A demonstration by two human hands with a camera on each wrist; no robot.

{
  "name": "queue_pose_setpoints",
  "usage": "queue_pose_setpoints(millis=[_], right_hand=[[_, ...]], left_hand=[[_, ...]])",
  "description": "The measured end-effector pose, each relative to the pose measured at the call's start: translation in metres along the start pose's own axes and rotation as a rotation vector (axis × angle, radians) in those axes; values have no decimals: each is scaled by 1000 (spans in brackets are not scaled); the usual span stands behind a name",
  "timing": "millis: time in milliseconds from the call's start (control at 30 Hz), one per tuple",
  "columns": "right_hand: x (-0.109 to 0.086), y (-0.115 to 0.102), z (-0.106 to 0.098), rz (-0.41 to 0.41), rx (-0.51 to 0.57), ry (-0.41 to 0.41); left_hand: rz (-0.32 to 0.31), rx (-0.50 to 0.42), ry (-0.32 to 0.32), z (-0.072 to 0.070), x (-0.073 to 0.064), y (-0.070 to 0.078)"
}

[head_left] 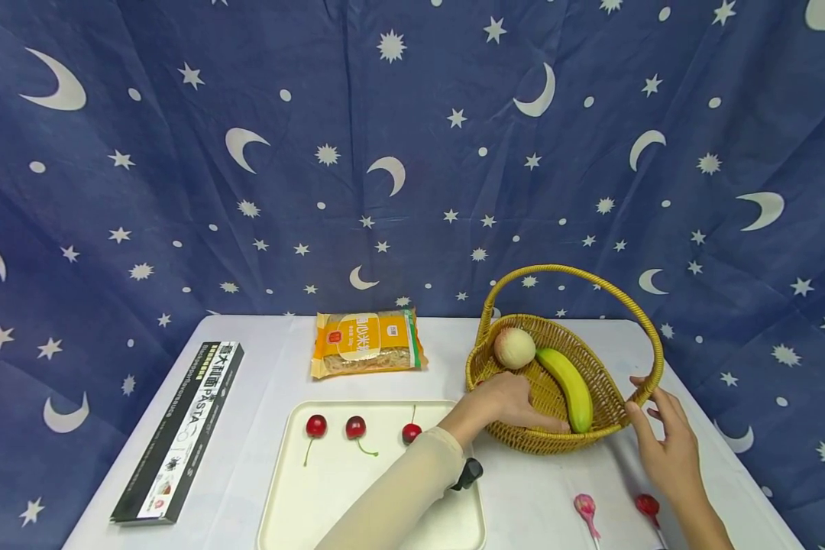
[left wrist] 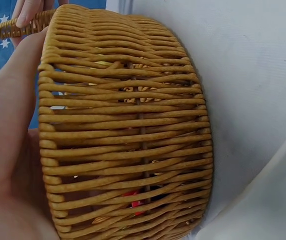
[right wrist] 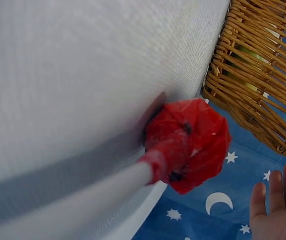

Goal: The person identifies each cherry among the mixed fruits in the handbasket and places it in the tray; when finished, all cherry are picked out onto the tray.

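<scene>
The wicker basket (head_left: 577,325) holds a peach (head_left: 514,348) and a banana (head_left: 569,389). My left hand (head_left: 505,401) reaches over its near rim, thumb stretched toward the banana; the other fingers are down inside, mostly hidden, and I cannot tell whether they grip anything. Something red (left wrist: 136,200) shows through the weave in the left wrist view. At the right side, my right hand (head_left: 667,435) pinches the foot of the basket's handle between thumb and fingers. Below that hand lie a red lollipop (head_left: 647,504) and a pink lollipop (head_left: 584,506).
A cream tray (head_left: 296,489) with 3 cherries (head_left: 355,428) lies under my left forearm. Behind it is an orange-yellow food packet (head_left: 367,342). A long black-and-white pasta box (head_left: 179,431) lies along the left. The starry blue curtain (head_left: 412,153) hangs behind the table.
</scene>
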State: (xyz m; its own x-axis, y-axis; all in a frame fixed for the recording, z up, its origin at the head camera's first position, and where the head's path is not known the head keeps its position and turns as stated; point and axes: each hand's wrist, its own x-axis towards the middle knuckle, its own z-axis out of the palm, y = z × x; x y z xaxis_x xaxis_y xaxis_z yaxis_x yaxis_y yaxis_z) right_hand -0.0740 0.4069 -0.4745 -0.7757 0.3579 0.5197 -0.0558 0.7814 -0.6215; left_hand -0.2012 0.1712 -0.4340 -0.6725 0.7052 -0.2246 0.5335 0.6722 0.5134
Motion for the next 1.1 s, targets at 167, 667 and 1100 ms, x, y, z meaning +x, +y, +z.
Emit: queue_pose_setpoints(millis=[167,667,1100], right_hand=[[-1,0,0,2,-7,4],[1,1,1,-9,-1,5],[1,2,0,-33,16,1]], left_hand=[[73,-25,56,-5,0,-3],[116,11,336,-12,-3,-1],[294,-205,580,-13,-25,1]])
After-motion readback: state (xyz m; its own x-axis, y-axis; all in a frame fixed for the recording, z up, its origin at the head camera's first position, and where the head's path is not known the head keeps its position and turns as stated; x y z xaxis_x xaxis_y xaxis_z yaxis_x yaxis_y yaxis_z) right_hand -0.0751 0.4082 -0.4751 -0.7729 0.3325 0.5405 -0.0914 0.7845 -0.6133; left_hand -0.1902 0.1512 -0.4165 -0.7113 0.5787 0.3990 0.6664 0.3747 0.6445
